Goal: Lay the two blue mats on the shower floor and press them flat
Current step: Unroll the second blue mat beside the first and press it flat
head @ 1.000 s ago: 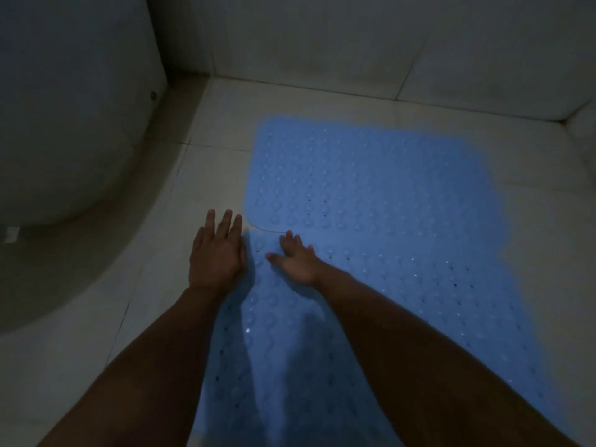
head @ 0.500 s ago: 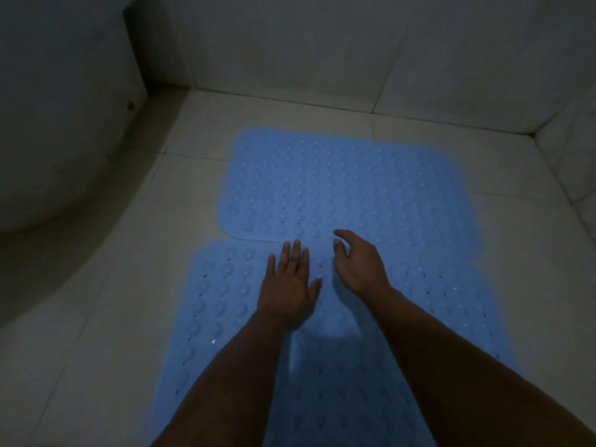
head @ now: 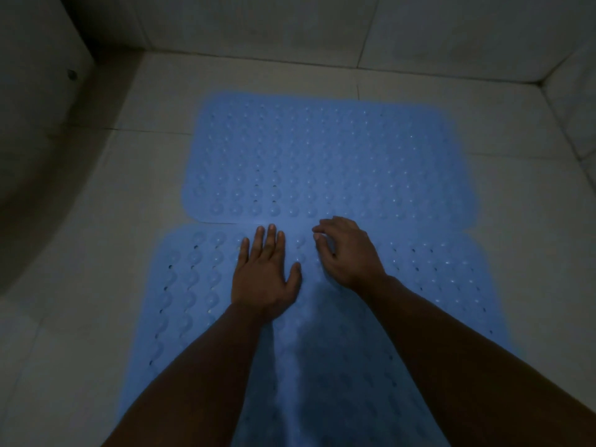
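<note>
Pressing down on the near blue mat (head: 419, 285), the left hand (head: 266, 275) lies flat with fingers straight and close together, palm on the rubber, fingertips just short of the seam. Compared with half a second back, both hands sit in much the same spot on the mat; a full second ago the left hand lay off the mat's left edge on the bare tile, and now it is well onto the blue. The right hand (head: 346, 253), just beside it, has its fingers bent, the tips touching the mat at the seam and the knuckles raised; it holds nothing. Ahead of the fingertips lies the far blue mat (head: 325, 159), its near edge meeting the near mat's far edge, with its rounded corner showing ahead and left of the left hand. Both mats look flat on the shower floor (head: 106, 221), covered in rows of round bumps and small holes, the near one running back under both forearms. Beyond the far mat the tiled wall (head: 290, 24) rises. Left of the left hand a curved pale fixture (head: 25, 101) stands in shadow.
</note>
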Available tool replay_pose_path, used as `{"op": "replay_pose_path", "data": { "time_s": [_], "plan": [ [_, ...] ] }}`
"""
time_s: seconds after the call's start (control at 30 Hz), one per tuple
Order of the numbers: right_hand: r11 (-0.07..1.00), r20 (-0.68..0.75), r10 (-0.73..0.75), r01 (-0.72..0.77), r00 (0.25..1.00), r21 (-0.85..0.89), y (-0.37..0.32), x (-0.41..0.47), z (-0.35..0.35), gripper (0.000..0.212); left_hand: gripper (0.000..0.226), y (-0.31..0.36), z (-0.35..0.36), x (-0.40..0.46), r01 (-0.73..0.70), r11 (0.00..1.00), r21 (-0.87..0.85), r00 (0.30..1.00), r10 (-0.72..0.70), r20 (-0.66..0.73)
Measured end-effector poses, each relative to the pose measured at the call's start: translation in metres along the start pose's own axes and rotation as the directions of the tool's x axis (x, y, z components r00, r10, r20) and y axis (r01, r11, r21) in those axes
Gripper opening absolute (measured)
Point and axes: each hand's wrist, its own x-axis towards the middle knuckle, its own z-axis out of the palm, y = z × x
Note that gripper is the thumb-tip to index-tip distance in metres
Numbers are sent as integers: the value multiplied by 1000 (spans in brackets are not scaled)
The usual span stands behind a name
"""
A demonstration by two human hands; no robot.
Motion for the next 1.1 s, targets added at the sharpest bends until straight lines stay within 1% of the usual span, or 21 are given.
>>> {"op": "replay_pose_path", "data": {
  "time_s": [0.07, 0.13, 0.17, 0.2, 0.27, 0.4, 0.43, 0.5, 0.6, 0.67, 0.77, 0.83, 0.9, 0.97, 1.03, 1.07, 1.1],
  "plan": [
    [998, 68, 44, -41, 997, -44, -11, 6, -10, 35, 78, 7, -25, 13, 55, 999, 2, 982, -54, 180],
    [981, 160, 151, -128, 975, -148, -26, 12, -18, 39, 65, 14, -58, 29, 94, 994, 56, 947, -107, 304],
    [967, 200, 203, -164, 959, -194, -33, 12, -20, 41, 57, 15, -71, 33, 99, 992, 74, 950, -116, 289],
    [958, 231, 231, -179, 945, -224, -40, 12, -20, 44, 52, 14, -79, 36, 88, 992, 88, 967, -106, 233],
    [956, 272, 221, -153, 937, -250, -51, 10, -10, 48, 55, 7, -83, 34, 76, 991, 107, 988, -90, 128],
    [953, 294, 195, -110, 936, -282, -47, -11, 34, 63, 57, -3, -68, 22, 74, 991, 114, 997, -77, 24],
    [948, 277, 184, -96, 943, -305, -43, -18, 45, 67, 57, -5, -64, 19, 70, 992, 107, 998, -70, -6],
    [934, 191, 140, -65, 971, -352, -37, -29, 60, 73, 62, -10, -55, 14, 61, 994, 92, 997, -56, -58],
    [933, 75, 79, -47, 994, -356, -31, -36, 70, 75, 61, -15, -40, 9, 51, 996, 69, 994, -44, -104],
    [934, 46, 48, -29, 998, -356, -30, -37, 72, 77, 60, -17, -32, 6, 48, 998, 46, 991, -42, -127],
    [934, 57, 46, -22, 997, -357, -31, -36, 71, 82, 61, -23, -22, 2, 28, 998, 52, 990, -20, -137],
    [940, 90, 63, -28, 994, -341, -30, -35, 71, 86, 62, -29, -18, 2, 39, 998, 51, 991, -32, -132],
    [952, 165, 96, -42, 982, -302, -31, -33, 66, 88, 64, -33, -17, 3, 63, 996, 57, 991, -55, -121],
    [969, 312, 160, -89, 937, -229, -34, -23, 53, 86, 65, -33, -21, 4, 83, 994, 67, 990, -74, -119],
    [972, 466, 231, -187, 854, -141, -40, -1, 28, 79, 66, -28, -28, 7, 113, 992, 50, 990, -108, -90],
    [966, 495, 257, -238, 830, -102, -42, 10, 10, 75, 65, -23, -32, 10, 124, 991, 44, 991, -121, -61],
    [958, 470, 279, -277, 838, -75, -41, 20, -8, 70, 65, -15, -35, 13, 128, 991, 43, 991, -127, -35]
  ]
}}
